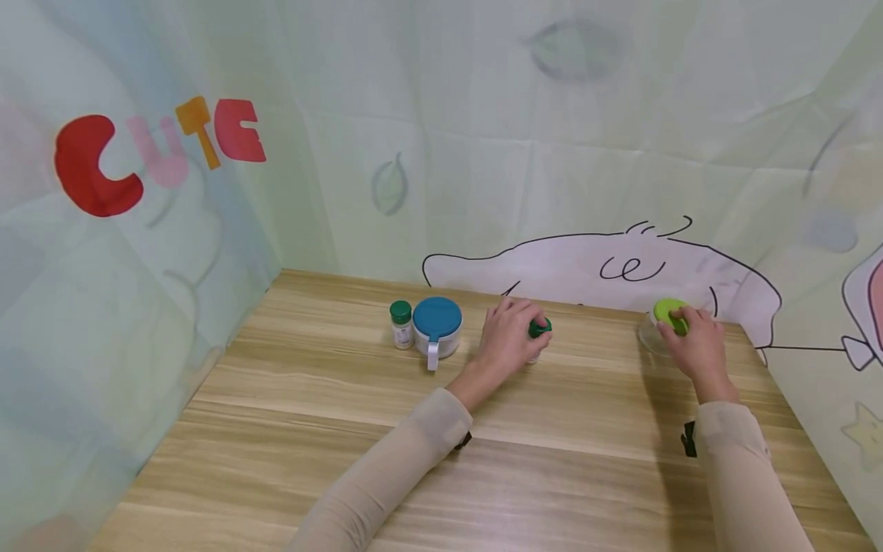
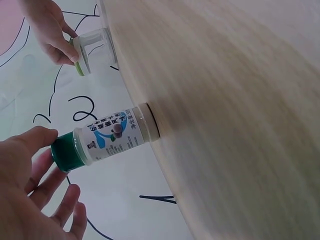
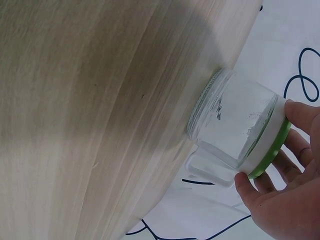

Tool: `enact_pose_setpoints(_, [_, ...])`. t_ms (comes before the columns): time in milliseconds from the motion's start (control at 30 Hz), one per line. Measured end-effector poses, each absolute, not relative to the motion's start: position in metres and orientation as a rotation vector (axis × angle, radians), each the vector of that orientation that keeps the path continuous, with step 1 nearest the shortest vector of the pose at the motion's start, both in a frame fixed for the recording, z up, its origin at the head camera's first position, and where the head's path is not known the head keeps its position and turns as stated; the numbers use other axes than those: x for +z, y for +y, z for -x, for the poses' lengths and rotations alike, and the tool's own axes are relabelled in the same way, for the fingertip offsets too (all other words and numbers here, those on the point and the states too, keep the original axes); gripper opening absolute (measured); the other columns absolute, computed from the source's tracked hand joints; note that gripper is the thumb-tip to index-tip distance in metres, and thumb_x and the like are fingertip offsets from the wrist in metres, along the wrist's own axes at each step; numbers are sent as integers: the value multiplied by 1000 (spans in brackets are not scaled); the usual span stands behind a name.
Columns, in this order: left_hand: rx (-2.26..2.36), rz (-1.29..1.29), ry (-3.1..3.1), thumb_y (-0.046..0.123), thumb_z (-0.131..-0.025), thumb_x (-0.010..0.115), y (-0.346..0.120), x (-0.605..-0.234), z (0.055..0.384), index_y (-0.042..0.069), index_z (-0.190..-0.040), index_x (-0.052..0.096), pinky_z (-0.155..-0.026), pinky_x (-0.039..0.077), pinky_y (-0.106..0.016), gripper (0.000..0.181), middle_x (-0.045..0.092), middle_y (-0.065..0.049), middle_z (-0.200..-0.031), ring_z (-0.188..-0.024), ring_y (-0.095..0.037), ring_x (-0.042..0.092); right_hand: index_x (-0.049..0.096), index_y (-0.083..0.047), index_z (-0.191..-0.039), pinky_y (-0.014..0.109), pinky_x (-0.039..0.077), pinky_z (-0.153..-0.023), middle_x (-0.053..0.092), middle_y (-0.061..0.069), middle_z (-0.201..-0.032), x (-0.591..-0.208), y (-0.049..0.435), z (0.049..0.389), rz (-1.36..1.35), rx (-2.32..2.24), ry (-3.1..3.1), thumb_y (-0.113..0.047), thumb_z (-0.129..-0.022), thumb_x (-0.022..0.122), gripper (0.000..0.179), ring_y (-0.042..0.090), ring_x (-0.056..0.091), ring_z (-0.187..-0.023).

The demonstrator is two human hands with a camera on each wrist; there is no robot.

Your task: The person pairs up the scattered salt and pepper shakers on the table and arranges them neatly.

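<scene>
My left hand pinches the dark green cap of a seasoning bottle between thumb and fingers. The bottle stands upright on the wooden table, its printed label showing in the left wrist view. Over to the right, my right hand grips the light green lid of a clear glass jar from above. This jar has a glass handle at its side, and its base meets the table. Some whitish specks cling inside the glass near the lid.
Left of my left hand stands a white container with a blue lid and a handle pointing at me. Another green-capped bottle is close beside it. The wooden table ends at a printed curtain behind and at both sides.
</scene>
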State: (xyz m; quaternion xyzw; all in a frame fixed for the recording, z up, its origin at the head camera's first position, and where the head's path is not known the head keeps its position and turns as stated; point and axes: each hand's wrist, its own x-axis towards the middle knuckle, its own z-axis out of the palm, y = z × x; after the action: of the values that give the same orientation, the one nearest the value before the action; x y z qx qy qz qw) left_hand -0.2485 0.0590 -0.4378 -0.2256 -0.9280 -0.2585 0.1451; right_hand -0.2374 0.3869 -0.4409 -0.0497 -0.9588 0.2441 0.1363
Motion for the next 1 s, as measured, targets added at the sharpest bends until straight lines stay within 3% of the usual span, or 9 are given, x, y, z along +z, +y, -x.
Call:
enact_pose_setpoints(267, [-811,675,-2658,25,-93,80,57,-437,248,22,-100,71,-93,46,-35,12,77,9,-115,-107,-16,56,53,14,-132,68,32,-101,44,44,-140,-441,386,237,134,713,-2772,-20,-108,56,42,62,37,-126])
enact_pose_setpoints(467, [-747,663,-2669,27,-94,80,56,-436,248,23,-100,75,-102,47,-38,9,70,5,-126,-120,-18,57,53,14,-133,68,32,-103,44,44,-140,-442,387,238,132,708,-2773,-21,-108,57,42,63,37,-127])
enact_pose_setpoints(1000, [-741,672,-2671,28,-95,79,53,-436,246,24,-103,74,-99,47,-37,10,70,6,-123,-117,-17,56,52,14,-134,69,33,-100,42,44,-142,-441,388,237,146,703,-2788,-22,-109,55,44,62,36,-127])
